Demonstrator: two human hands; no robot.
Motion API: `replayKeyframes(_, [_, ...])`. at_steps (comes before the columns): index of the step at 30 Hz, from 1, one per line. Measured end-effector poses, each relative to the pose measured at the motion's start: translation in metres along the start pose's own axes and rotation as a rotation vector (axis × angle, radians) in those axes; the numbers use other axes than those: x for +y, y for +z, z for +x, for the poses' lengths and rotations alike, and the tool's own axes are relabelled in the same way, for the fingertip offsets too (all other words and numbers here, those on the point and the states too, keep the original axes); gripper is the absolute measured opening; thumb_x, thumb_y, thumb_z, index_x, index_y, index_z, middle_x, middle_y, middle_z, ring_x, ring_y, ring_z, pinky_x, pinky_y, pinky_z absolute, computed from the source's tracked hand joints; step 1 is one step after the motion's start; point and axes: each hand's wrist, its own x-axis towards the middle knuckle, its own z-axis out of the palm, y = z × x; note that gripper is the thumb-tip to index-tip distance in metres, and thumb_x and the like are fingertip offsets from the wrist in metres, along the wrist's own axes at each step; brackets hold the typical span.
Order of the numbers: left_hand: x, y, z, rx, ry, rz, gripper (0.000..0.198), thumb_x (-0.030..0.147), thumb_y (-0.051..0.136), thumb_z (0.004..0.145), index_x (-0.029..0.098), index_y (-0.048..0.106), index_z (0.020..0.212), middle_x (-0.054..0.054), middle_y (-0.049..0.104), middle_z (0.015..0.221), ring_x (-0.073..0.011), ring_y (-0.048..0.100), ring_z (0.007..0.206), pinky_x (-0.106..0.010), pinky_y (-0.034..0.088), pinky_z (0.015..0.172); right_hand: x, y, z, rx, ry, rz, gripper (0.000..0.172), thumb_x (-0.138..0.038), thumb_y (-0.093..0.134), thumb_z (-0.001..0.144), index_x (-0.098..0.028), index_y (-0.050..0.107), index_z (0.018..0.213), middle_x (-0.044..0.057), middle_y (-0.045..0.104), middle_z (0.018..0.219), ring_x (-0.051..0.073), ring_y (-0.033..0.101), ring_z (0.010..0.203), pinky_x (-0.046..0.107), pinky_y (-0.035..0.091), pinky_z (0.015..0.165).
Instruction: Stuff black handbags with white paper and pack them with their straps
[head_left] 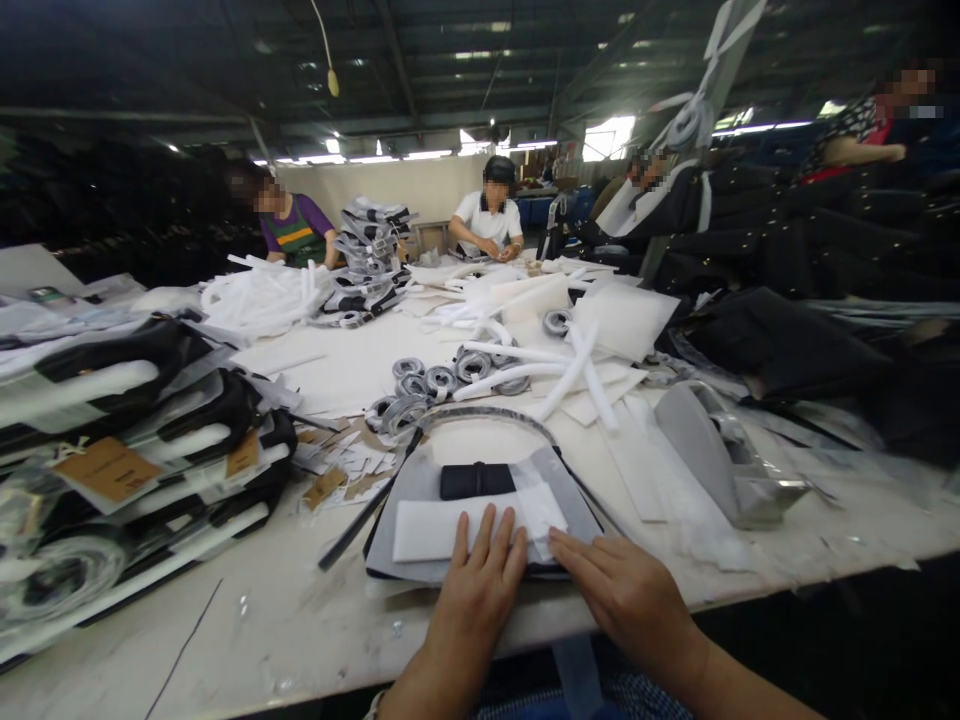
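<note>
A dark handbag (577, 500) lies flat before me near the table edge, covered partly by thin grey-white wrapping. Its wrapped handle (487, 412) arches away from me. A white foam sheet (427, 530) rests across the bag, below a small black strapped piece (472, 481). My left hand (480, 580) lies on the foam sheet with its fingers stretched out. At the sheet's right end, my right hand (622, 590) presses with extended fingers on the translucent wrapping (541, 500). Neither hand is closed around anything.
On the right stands a grey tape dispenser (712, 455). Wrapped bags (142, 430) are piled at left. Coiled straps (441, 381), white foam tubes (525, 352) and paper tags (326, 487) lie beyond the bag. Co-workers (491, 222) sit across the table.
</note>
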Motion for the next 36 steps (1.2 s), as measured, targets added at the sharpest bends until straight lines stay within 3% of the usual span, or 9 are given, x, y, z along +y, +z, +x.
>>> replayKeyframes(4, [-0.005,-0.004,0.0,-0.065,0.115,-0.02,0.043,0.027,0.027,0.105,0.02,0.059,0.133,-0.005,0.053,0.147,-0.0189,0.042,0.138,-0.05,0.008,0.123,-0.001,0.002,-0.003,0.008,0.02,0.009,0.034,-0.008,0.041,0.097,-0.016,0.069,0.115,0.007,0.074,0.117,0.017,0.069,0.078,0.031,0.051,0.069])
replayKeyframes(8, [0.0,-0.014,0.004,-0.144,0.044,-0.076,0.047,0.036,0.035,0.104,0.031,0.038,0.15,0.0,0.037,0.158,-0.0193,0.039,0.141,-0.049,0.002,0.124,-0.003,0.005,-0.005,0.032,0.036,0.019,0.035,-0.008,0.039,0.098,-0.014,0.068,0.118,0.008,0.074,0.115,0.017,0.068,0.077,0.032,0.05,0.068])
replayKeyframes(11, [0.008,-0.016,0.006,-0.144,-0.007,-0.091,0.047,0.039,0.036,0.103,0.031,0.037,0.15,0.004,0.028,0.161,-0.0203,0.036,0.143,-0.05,-0.003,0.124,-0.004,0.005,-0.005,0.052,0.038,0.031,0.036,-0.008,0.037,0.099,-0.013,0.068,0.116,0.007,0.075,0.113,0.018,0.068,0.078,0.032,0.05,0.068])
replayKeyframes(18, [0.012,-0.004,0.001,-0.01,-0.016,-0.16,0.043,0.039,0.044,0.102,0.034,0.045,0.144,0.012,0.035,0.156,-0.0198,0.034,0.145,-0.051,0.001,0.126,0.002,0.002,-0.008,0.049,-0.056,0.028,0.033,-0.009,0.04,0.1,-0.013,0.069,0.114,0.007,0.076,0.11,0.017,0.069,0.075,0.031,0.05,0.066])
replayKeyframes(28, [0.015,-0.002,-0.002,0.074,-0.043,-0.188,0.038,0.038,0.047,0.102,0.036,0.051,0.139,0.011,0.043,0.151,-0.0202,0.041,0.141,-0.052,0.005,0.126,-0.002,-0.01,-0.007,0.021,-0.11,0.04,0.033,-0.01,0.041,0.099,-0.014,0.072,0.109,0.009,0.077,0.104,0.016,0.069,0.071,0.03,0.051,0.062])
replayKeyframes(33, [0.015,0.001,-0.003,0.118,-0.045,-0.188,0.034,0.038,0.05,0.101,0.036,0.058,0.133,0.01,0.045,0.15,-0.0207,0.041,0.141,-0.054,0.008,0.126,0.021,-0.023,0.026,-0.102,-0.027,0.151,0.025,-0.026,0.051,0.1,-0.021,0.074,0.095,0.005,0.075,0.079,0.013,0.066,0.065,0.026,0.049,0.065])
replayKeyframes(36, [0.015,0.001,-0.003,0.134,-0.047,-0.172,0.032,0.038,0.05,0.1,0.037,0.06,0.13,0.012,0.044,0.151,-0.02,0.039,0.142,-0.053,0.008,0.126,0.044,-0.009,0.062,-0.157,-0.028,0.17,0.023,-0.024,0.05,0.1,-0.019,0.071,0.108,0.007,0.076,0.096,0.018,0.07,0.086,0.03,0.052,0.079])
